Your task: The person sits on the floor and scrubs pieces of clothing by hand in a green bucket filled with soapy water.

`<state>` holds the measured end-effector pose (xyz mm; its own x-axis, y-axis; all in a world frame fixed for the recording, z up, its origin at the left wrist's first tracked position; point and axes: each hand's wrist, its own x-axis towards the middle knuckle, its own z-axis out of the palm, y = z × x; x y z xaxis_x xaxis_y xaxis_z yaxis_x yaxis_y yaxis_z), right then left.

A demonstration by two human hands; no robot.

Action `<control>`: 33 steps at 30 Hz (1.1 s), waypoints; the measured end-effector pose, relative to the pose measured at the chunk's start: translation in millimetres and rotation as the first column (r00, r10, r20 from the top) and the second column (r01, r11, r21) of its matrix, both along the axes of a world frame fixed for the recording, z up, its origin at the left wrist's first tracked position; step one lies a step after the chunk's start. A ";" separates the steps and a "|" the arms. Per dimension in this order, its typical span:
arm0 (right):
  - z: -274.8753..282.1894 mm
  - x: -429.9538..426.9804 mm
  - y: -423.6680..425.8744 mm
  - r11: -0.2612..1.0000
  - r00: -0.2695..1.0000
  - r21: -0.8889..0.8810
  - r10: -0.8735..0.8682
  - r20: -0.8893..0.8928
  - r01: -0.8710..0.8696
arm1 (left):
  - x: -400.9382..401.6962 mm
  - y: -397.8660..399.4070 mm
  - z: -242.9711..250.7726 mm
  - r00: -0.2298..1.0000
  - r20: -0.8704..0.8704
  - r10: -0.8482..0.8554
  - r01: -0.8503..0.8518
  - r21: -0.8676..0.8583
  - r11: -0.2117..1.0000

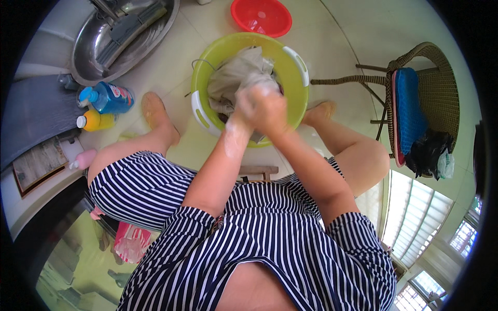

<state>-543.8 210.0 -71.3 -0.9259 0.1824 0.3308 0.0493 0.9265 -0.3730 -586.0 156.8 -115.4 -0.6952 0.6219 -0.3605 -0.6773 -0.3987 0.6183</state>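
Observation:
A greyish-beige cloth garment (229,79) lies bunched in a lime-green plastic tub (297,95) with white handles, on the floor between my feet. Both hands are pressed together over the tub, blurred, with a wad of the cloth between them. My left hand (244,104) grips the cloth from the left; whitish suds streak that wrist. Against it, my right hand (270,107) is closed on the same cloth, its fingers curled and partly hidden. Some darker fabric shows at the tub's lower left, under the garment. The tub's bottom is hidden.
A red basin (261,17) sits beyond the tub. At left are a steel sink basin (155,52), a blue pump bottle (113,97), a yellow bottle (99,121) and a pink bottle (84,159). A wicker chair (443,93) holding a blue cushion (407,109) stands right.

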 end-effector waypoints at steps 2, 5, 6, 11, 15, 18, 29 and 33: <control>5.8 -36.7 40.9 0.966 0.967 -0.058 -0.253 -0.038 0.251 | -11.1 11.2 6.5 0.996 0.065 -0.058 0.050 0.127 0.991; 6.2 -57.9 94.9 0.849 0.885 -0.304 -0.464 -0.036 0.432 | -11.7 14.8 3.3 0.937 0.342 -0.071 -0.079 0.404 0.911; 34.7 -63.4 89.1 0.821 0.902 -0.419 -0.432 -0.013 0.387 | -20.2 11.1 4.3 0.977 0.214 -0.002 -0.078 0.365 0.928; 82.0 -2.8 50.4 0.791 0.994 -0.604 0.109 -0.018 -0.098 | -40.7 -6.3 10.6 0.776 0.589 0.226 -0.326 0.068 0.943; 65.4 33.1 52.8 0.655 0.786 -0.751 0.417 0.457 0.089 | -29.0 -6.2 4.7 0.971 0.234 -0.046 -0.124 0.662 0.739; 37.4 26.1 61.4 0.508 0.965 -0.825 -0.201 0.169 0.250 | -11.2 8.3 5.9 0.805 -0.560 0.194 -0.184 0.076 0.980; 40.0 -9.1 86.4 0.385 0.927 -0.923 -0.354 -0.124 0.024 | -23.6 -12.0 -36.5 0.825 0.462 0.326 -0.312 -0.110 0.944; 5.0 -6.0 55.8 0.703 0.970 -0.669 -0.201 0.138 0.241 | -8.1 5.3 -16.6 0.907 0.409 0.102 -0.197 0.197 0.960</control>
